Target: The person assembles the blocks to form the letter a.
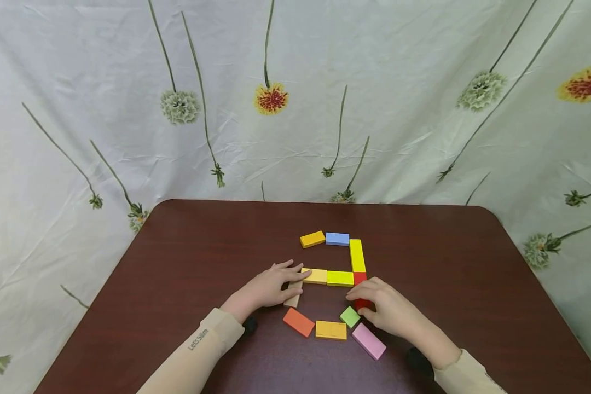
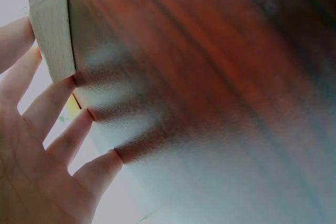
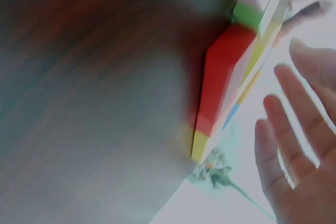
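My left hand (image 1: 268, 287), fingers spread, rests over a plain wooden block (image 1: 291, 301). One fingertip reaches onto the left end of a pale yellow block (image 1: 318, 277). In the left wrist view the fingertips touch down around the wooden block (image 2: 52, 30). Over a long red block (image 1: 361, 304) hovers my right hand (image 1: 391, 307), its fingers bent and partly hiding the block. The right wrist view has the fingers apart from the red block (image 3: 223, 72), with nothing held. A small green block (image 1: 349, 317) and a pink block (image 1: 369, 341) lie just below that hand.
A bright yellow block (image 1: 340, 279) joins the middle row, and a tall yellow block (image 1: 357, 255) runs up from the red one. Blue (image 1: 337, 239) and amber (image 1: 312, 239) blocks lie on top. Orange (image 1: 298, 322) and golden (image 1: 331, 330) blocks lie nearer on the brown table (image 1: 202, 230).
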